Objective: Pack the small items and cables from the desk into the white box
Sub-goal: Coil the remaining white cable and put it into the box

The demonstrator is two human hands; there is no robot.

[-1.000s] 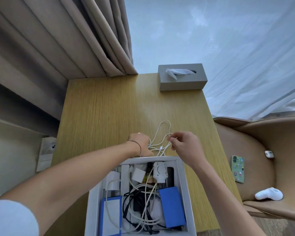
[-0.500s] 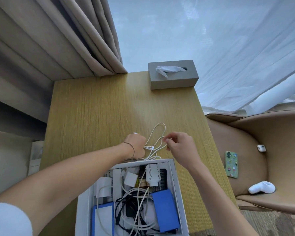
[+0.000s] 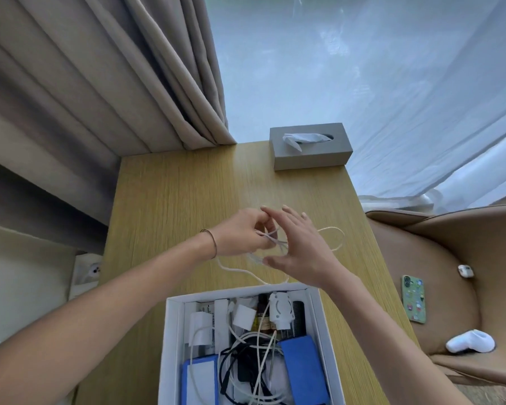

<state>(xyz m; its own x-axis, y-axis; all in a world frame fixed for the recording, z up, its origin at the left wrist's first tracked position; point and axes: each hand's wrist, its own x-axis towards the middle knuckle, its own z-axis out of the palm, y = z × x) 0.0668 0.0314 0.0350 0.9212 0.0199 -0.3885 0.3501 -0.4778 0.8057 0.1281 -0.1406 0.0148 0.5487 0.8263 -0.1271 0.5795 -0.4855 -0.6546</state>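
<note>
Head view looks down on a wooden desk (image 3: 170,206). Both hands meet over its middle. Left hand (image 3: 243,232) has its fingers curled round several loops of a white cable (image 3: 335,239), gripping the bundle. Right hand (image 3: 300,248) is just beside it, touching it at the fingertips, with fingers straight and spread and thumb out; the cable passes under its palm, and whether it holds any strand I cannot tell. One loop sticks out to the right of the right hand, and a loose strand trails from under the left wrist back toward the box (image 3: 174,325). That white box sits nearer the person than both hands, open, with cables, white adapters and blue items inside. Beyond the hands stands a grey tissue box (image 3: 310,154). Right of the right arm, a chair (image 3: 450,258) carries a phone (image 3: 413,299).
</note>
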